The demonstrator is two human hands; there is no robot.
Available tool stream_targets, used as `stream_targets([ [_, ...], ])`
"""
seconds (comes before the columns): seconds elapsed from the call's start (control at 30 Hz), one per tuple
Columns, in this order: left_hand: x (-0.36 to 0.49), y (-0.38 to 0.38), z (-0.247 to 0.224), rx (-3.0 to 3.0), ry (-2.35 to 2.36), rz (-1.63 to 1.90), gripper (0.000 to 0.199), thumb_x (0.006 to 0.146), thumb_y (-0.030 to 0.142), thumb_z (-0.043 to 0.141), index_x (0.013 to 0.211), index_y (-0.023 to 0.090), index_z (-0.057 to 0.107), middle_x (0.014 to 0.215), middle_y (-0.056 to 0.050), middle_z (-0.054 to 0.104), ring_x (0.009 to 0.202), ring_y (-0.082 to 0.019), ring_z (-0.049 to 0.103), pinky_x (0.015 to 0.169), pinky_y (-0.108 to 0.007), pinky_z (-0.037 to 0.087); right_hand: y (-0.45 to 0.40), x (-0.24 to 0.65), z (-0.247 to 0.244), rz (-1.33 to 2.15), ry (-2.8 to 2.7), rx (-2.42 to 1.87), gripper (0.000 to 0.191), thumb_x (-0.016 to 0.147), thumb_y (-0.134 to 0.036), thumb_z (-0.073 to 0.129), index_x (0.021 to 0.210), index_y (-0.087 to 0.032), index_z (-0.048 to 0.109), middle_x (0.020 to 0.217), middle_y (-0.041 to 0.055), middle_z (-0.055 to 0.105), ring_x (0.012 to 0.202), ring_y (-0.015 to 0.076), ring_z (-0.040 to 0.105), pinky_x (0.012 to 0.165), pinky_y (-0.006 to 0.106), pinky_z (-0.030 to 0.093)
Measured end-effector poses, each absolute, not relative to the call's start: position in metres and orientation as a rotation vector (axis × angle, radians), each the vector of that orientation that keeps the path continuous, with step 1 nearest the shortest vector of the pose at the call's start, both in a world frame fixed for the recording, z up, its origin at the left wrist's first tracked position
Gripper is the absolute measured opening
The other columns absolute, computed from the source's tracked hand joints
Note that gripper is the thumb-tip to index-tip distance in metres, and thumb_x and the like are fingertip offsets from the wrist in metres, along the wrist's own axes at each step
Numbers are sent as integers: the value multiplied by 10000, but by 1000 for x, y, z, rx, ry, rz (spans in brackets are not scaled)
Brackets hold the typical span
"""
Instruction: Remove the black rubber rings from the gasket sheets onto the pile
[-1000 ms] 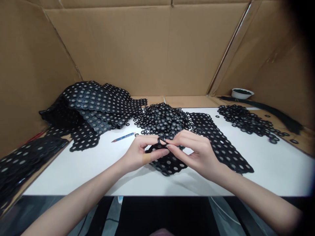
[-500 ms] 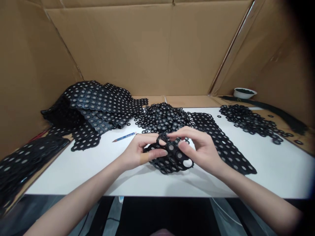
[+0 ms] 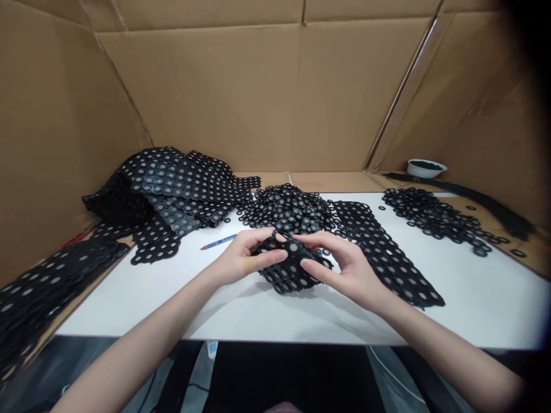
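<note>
A: Centre of the frame, and there's the dark piece of linked rings (image 3: 286,279), held up between both hands above the white table (image 3: 146,304)!

B: What are the fingers doing?

A: Left hand (image 3: 241,258), just left of centre: thumb and forefinger closed on the piece's edge, a tan strip round the thumb. Right hand (image 3: 346,267): thumb against the face, fingertips at the top edge, gripping the same piece from the other side.

B: And around them?

A: Right behind, a mound of loose rings (image 3: 288,207) at mid-frame. Just right of that, a long flat panel (image 3: 387,255) slants down towards the lower right. Left of centre, a blue pencil (image 3: 219,241), near the left hand.

B: Further out?

A: Upper left of the table, a big rumpled heap of ring sheets (image 3: 185,180)! Over on the right, more scattered rings (image 3: 434,213), with a white bowl (image 3: 424,173) behind them.
</note>
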State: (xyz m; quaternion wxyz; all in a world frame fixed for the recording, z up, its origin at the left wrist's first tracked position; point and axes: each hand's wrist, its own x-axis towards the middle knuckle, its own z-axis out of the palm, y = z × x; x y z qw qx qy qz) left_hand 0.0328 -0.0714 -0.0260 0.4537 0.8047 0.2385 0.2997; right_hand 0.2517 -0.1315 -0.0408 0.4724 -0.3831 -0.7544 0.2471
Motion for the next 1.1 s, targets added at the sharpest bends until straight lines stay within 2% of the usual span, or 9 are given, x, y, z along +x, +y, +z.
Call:
stream_targets([
  [0.63, 38, -68, -33, 1882, 656, 806, 292, 816, 392, 651, 836, 103, 613, 799, -10, 589, 723, -76, 507, 649, -152, 377, -127, 249, -46, 478, -1855, -1001, 305, 859, -271, 636, 1159, -216, 647, 1112, 48, 685, 989, 193, 639, 865, 341, 504],
  [1.1, 38, -71, -33, 1909, 701, 821, 317, 822, 418, 635, 853, 102, 629, 827, -24, 610, 734, -88, 515, 666, -168, 391, -124, 249, -49, 529, -1861, -983, 301, 881, -263, 609, 1177, -215, 638, 1086, 54, 685, 952, 182, 631, 835, 348, 502],
])
